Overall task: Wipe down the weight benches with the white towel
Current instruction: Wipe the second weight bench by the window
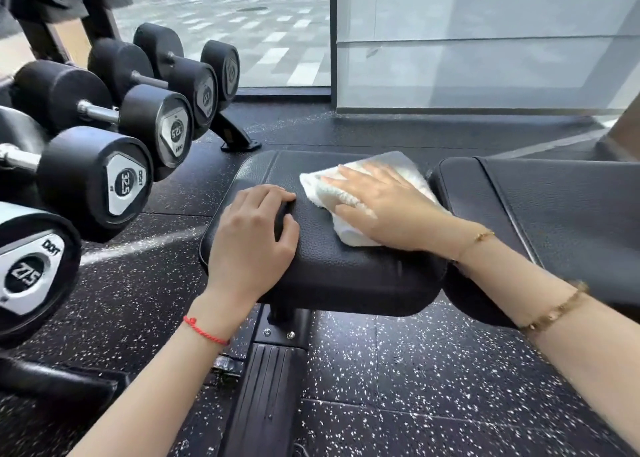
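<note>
The right hand (pixel 384 207) lies flat, fingers straight, palm pressing the white towel (pixel 360 193) onto the seat pad (pixel 311 255) of the weight bench. The towel sits bunched directly under that hand, w/ folds sticking out past the fingertips and below the heel of the palm. The left hand (pixel 254 235) rests on the same pad just beside it, fingers curled loosely over the top, thumb alongside; it grips nothing visible (looks like bracing, though that is a judgement).

Key relation: the bench's long axis runs away to the right of the right hand, seat pad first, then the back pad (pixel 554 207) across a narrow gap right at the towel's far edge. So the unwiped length probably lies rightward, and the right hand is the nearer one, already on the cloth. The pad strip toward the left hand, and the rounded near edge below both hands, also appear untouched by the towel at this moment.

Room: open pad ahead of the fingertips up to the far edge, then rubber floor (pixel 415 370). Beyond the left hand the dumbbell rack (pixel 114 176) stands near but apart from the pad, so leftward strokes have less clearance than rightward ones. Likely snag: the towel catching in the gap between pads.
</note>
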The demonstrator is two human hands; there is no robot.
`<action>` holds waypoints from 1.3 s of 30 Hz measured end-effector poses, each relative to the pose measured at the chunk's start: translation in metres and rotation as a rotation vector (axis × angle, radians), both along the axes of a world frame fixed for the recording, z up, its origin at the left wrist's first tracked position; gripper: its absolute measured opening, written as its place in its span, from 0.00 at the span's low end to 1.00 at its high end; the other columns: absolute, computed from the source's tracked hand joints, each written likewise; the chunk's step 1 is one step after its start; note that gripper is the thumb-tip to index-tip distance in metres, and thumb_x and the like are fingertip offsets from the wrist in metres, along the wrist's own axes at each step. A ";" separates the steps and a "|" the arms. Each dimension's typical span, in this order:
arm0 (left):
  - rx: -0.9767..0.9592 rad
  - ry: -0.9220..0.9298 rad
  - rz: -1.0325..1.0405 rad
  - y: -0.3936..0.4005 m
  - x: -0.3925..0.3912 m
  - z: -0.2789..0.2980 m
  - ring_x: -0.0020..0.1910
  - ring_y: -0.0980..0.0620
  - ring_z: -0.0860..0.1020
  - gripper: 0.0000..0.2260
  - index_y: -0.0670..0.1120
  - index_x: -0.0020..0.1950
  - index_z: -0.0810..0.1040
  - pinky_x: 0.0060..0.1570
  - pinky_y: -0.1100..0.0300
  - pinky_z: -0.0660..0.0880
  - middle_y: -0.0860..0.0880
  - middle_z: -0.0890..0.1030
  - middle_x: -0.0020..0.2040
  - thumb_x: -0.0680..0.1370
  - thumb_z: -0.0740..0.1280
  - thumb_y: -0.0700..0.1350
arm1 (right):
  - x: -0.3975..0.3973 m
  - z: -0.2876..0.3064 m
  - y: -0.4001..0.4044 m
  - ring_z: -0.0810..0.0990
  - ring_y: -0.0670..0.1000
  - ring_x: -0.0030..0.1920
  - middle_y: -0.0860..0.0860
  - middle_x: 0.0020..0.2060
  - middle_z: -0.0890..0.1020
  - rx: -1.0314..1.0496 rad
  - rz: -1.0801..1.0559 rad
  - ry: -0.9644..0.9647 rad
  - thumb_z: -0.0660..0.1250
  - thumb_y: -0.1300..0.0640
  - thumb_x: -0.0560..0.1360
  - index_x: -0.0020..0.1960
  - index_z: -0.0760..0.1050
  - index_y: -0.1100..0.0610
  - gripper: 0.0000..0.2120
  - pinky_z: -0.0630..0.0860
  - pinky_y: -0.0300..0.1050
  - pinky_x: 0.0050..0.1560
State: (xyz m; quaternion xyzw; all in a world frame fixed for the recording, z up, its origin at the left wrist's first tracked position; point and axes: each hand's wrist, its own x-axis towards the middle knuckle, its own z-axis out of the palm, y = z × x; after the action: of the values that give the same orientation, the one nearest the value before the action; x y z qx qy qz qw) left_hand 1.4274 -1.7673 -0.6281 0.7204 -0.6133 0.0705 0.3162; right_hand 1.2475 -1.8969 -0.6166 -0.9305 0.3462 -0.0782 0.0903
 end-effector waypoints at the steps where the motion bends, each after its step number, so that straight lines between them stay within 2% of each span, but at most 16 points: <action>1: 0.002 0.001 -0.007 0.000 0.001 0.000 0.61 0.47 0.74 0.14 0.45 0.59 0.79 0.65 0.51 0.71 0.50 0.80 0.58 0.77 0.62 0.46 | -0.008 -0.003 0.007 0.47 0.51 0.79 0.43 0.79 0.54 -0.006 0.006 -0.021 0.51 0.39 0.82 0.77 0.53 0.36 0.24 0.39 0.50 0.76; 3: 0.005 0.004 -0.020 0.000 0.001 -0.001 0.61 0.47 0.74 0.12 0.45 0.59 0.79 0.65 0.51 0.71 0.49 0.80 0.59 0.77 0.64 0.44 | -0.018 -0.006 0.009 0.47 0.49 0.79 0.43 0.79 0.54 0.019 -0.013 -0.056 0.51 0.38 0.81 0.76 0.53 0.34 0.24 0.39 0.48 0.76; 10: 0.007 0.011 -0.017 0.001 0.001 0.001 0.62 0.47 0.74 0.12 0.44 0.60 0.79 0.66 0.52 0.70 0.49 0.80 0.59 0.78 0.65 0.42 | 0.007 0.013 -0.046 0.47 0.55 0.80 0.44 0.80 0.52 0.144 -0.245 0.056 0.49 0.36 0.81 0.78 0.53 0.39 0.26 0.48 0.57 0.78; 12: 0.014 0.005 -0.009 0.001 0.000 0.001 0.61 0.47 0.74 0.12 0.45 0.60 0.79 0.65 0.53 0.69 0.49 0.79 0.59 0.78 0.64 0.43 | 0.005 0.010 -0.037 0.48 0.55 0.80 0.42 0.79 0.52 0.138 -0.238 0.045 0.49 0.37 0.82 0.78 0.52 0.37 0.25 0.47 0.58 0.78; 15: 0.032 -0.001 0.016 -0.002 -0.001 0.003 0.60 0.46 0.73 0.11 0.45 0.58 0.78 0.63 0.53 0.68 0.49 0.79 0.57 0.77 0.64 0.43 | -0.010 0.002 -0.003 0.44 0.53 0.80 0.40 0.79 0.51 0.101 -0.172 0.028 0.49 0.38 0.81 0.77 0.50 0.34 0.25 0.39 0.56 0.78; 19: 0.040 -0.001 0.009 -0.003 -0.001 0.005 0.61 0.46 0.73 0.11 0.45 0.59 0.79 0.63 0.52 0.69 0.49 0.79 0.57 0.77 0.65 0.43 | -0.034 -0.004 0.044 0.49 0.53 0.79 0.44 0.79 0.56 -0.027 -0.135 -0.026 0.41 0.33 0.77 0.77 0.54 0.36 0.29 0.47 0.56 0.77; 23: 0.023 0.006 -0.021 -0.004 -0.001 0.006 0.62 0.47 0.73 0.11 0.46 0.58 0.80 0.65 0.50 0.70 0.50 0.80 0.57 0.77 0.65 0.44 | -0.031 -0.009 0.035 0.46 0.50 0.79 0.43 0.80 0.52 0.064 -0.303 -0.123 0.48 0.39 0.80 0.77 0.54 0.37 0.25 0.41 0.51 0.77; 26: 0.012 0.010 -0.043 -0.006 -0.006 0.006 0.62 0.47 0.73 0.10 0.47 0.58 0.80 0.65 0.49 0.69 0.51 0.80 0.57 0.77 0.66 0.44 | -0.017 0.002 -0.010 0.44 0.54 0.80 0.44 0.80 0.50 0.172 -0.372 -0.079 0.49 0.37 0.81 0.78 0.54 0.38 0.26 0.42 0.55 0.77; 28: 0.026 -0.010 -0.038 -0.007 -0.010 0.004 0.63 0.48 0.74 0.11 0.48 0.59 0.80 0.66 0.48 0.68 0.51 0.80 0.58 0.77 0.66 0.45 | -0.006 0.014 -0.036 0.56 0.59 0.78 0.49 0.78 0.61 0.159 -0.340 0.013 0.48 0.32 0.77 0.75 0.61 0.39 0.29 0.52 0.57 0.77; 30: 0.032 -0.017 -0.024 -0.007 -0.011 0.004 0.63 0.48 0.74 0.11 0.48 0.60 0.79 0.66 0.49 0.67 0.52 0.79 0.59 0.77 0.66 0.46 | 0.002 0.023 -0.049 0.71 0.60 0.67 0.48 0.63 0.75 0.112 -0.294 0.046 0.44 0.31 0.69 0.62 0.68 0.31 0.25 0.65 0.54 0.67; 31: 0.031 -0.019 -0.021 -0.007 -0.011 0.003 0.63 0.48 0.74 0.11 0.49 0.60 0.79 0.66 0.49 0.66 0.52 0.79 0.59 0.78 0.66 0.46 | 0.003 0.023 -0.050 0.73 0.58 0.65 0.45 0.58 0.76 0.091 -0.272 0.048 0.44 0.31 0.69 0.56 0.68 0.30 0.21 0.66 0.53 0.65; 32: 0.030 -0.022 -0.021 -0.007 -0.011 0.003 0.63 0.49 0.74 0.11 0.49 0.60 0.79 0.66 0.50 0.66 0.53 0.79 0.59 0.78 0.66 0.46 | 0.001 0.020 -0.049 0.72 0.58 0.67 0.44 0.60 0.76 0.072 -0.246 0.045 0.46 0.32 0.73 0.58 0.68 0.31 0.19 0.65 0.54 0.67; 33: 0.031 -0.026 -0.021 -0.006 -0.011 0.002 0.63 0.49 0.73 0.11 0.49 0.60 0.79 0.66 0.50 0.66 0.53 0.79 0.59 0.78 0.65 0.46 | -0.002 0.014 -0.045 0.66 0.57 0.72 0.44 0.68 0.73 0.072 -0.224 0.043 0.48 0.34 0.77 0.67 0.66 0.34 0.21 0.61 0.56 0.72; 35: 0.034 -0.029 -0.024 -0.006 -0.011 0.002 0.64 0.50 0.73 0.11 0.50 0.60 0.79 0.66 0.50 0.65 0.54 0.79 0.60 0.78 0.65 0.47 | -0.012 0.003 -0.022 0.51 0.54 0.79 0.42 0.78 0.58 0.112 -0.214 0.014 0.49 0.37 0.81 0.77 0.57 0.38 0.25 0.46 0.59 0.77; 37: 0.032 -0.023 -0.033 -0.006 -0.010 0.003 0.63 0.50 0.73 0.11 0.50 0.60 0.79 0.66 0.50 0.65 0.54 0.79 0.60 0.78 0.65 0.47 | -0.028 -0.004 0.011 0.46 0.51 0.80 0.40 0.79 0.55 0.110 -0.170 -0.054 0.49 0.37 0.81 0.77 0.54 0.35 0.25 0.41 0.57 0.78; 39: 0.014 0.003 -0.056 -0.003 -0.008 0.005 0.62 0.49 0.75 0.10 0.48 0.59 0.80 0.67 0.48 0.67 0.53 0.80 0.59 0.78 0.65 0.45 | -0.043 -0.004 0.051 0.47 0.49 0.79 0.40 0.78 0.57 0.108 -0.120 -0.147 0.46 0.33 0.78 0.75 0.56 0.33 0.25 0.41 0.53 0.78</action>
State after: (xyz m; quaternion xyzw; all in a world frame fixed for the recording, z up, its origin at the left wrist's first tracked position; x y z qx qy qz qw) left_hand 1.4195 -1.7699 -0.6236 0.7052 -0.6331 0.0562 0.3141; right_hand 1.2049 -1.8462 -0.6208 -0.8937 0.3974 -0.1328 0.1606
